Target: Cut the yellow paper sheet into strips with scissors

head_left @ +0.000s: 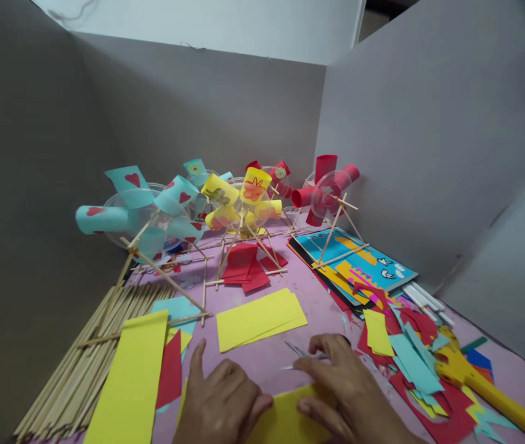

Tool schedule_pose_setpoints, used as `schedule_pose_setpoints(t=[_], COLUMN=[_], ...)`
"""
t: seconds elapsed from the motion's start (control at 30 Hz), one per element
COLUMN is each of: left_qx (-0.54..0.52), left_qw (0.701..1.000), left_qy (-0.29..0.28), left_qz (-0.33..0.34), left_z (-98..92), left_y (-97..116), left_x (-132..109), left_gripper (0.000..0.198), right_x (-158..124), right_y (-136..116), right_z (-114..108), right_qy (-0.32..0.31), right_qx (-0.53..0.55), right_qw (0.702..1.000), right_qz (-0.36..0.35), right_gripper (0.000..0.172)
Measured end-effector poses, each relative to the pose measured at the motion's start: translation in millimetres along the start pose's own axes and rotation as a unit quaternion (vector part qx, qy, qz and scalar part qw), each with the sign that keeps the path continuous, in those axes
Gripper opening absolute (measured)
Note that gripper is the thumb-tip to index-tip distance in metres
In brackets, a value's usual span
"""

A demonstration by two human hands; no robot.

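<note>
I am looking into a booth: grey partition boards (188,105) are closing in three sides of a pink table (267,361), with a pale wall (225,24) showing behind them.

yellow sheet (285,422) half hidden under hands, bottom-cropped
</note>
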State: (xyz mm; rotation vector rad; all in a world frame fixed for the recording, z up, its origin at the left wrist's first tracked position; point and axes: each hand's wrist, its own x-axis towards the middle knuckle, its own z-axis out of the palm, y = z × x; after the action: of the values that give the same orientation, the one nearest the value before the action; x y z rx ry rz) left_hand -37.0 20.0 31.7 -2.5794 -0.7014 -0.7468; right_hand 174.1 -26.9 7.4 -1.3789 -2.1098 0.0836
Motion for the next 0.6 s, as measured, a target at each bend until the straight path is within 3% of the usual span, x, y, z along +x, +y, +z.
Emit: schedule_pose_setpoints(t=[0.1, 0.17, 0.3, 0.47, 0.53, 0.6], left_qx=[-0.014, -0.026, -0.054, -0.081, -0.081, -0.080], left_qw=[0.999, 0.999, 0.998, 0.993, 0.994, 0.996], left_qy=[0.012, 0.004, 0.012, 0.007, 0.005, 0.000], left_qz=[0.035, 0.043, 0.021, -0.085, -0.071, -0.049], left_z=[-3.5, -6.4, -7.7, -5.3, -6.5, -9.2], left_y=[6.0, 5.9, -2.4, -10.8, -14.6, -19.5], left_x=[2.1, 1.9, -2.2, -7.5, -8.2, -8.1], left_gripper=[0.021, 0.015, 0.010, 0.017, 0.017, 0.014], right_x=[2.3, 3.5, 4.9, 1.5, -2.3, -6.8], right_y=[-4.3, -5.0, 2.3, 19.1, 26.9, 35.1], right_z=[5.5, 6.8, -0.3, -20.9, -29.3, -36.8], right_qy=[0.052, 0.059, 0.047, -0.020, -0.047, -0.028], right_qx=[-0.014, -0.039, -0.063, -0.033, -0.011, 0.007], right_qw=[0.993, 0.989, 0.985, 0.997, 0.999, 0.999], right_qz=[-0.109, -0.133, -0.152, -0.061, -0.019, 0.024], right_gripper=[0.034, 0.042, 0.034, 0.031, 0.034, 0.036])
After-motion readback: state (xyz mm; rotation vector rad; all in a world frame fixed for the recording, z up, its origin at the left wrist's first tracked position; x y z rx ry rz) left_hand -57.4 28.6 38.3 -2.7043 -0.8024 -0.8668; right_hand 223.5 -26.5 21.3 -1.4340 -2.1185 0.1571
